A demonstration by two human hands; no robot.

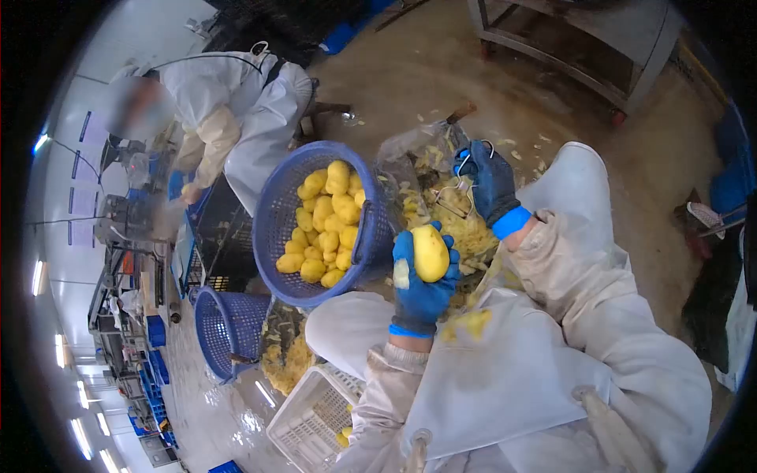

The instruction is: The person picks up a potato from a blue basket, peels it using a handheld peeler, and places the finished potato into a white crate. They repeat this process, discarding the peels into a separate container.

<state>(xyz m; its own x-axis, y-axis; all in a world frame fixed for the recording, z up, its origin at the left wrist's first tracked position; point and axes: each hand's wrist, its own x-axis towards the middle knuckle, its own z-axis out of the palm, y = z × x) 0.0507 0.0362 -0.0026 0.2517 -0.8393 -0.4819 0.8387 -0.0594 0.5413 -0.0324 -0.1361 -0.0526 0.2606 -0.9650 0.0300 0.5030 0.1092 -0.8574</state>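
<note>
My left hand (424, 276), in a blue glove, is wrapped round a peeled yellow potato (430, 253) above my lap. To its upper right, my right hand (489, 180), also gloved in blue, holds a peeler (454, 200) with a thin metal frame, apart from the potato. Below the peeler lies a heap of yellow peelings (461, 229) on dark plastic. Left of my left hand stands a blue basket (374, 229) with several peeled potatoes (325, 217) in it.
A second blue basket (217, 327) and a white crate (296, 430) with a few potatoes stand at the lower left. A co-worker (229, 102) in white sits at the upper left. A metal table (568, 59) stands at the upper right. More peelings (285, 359) lie beside the crate.
</note>
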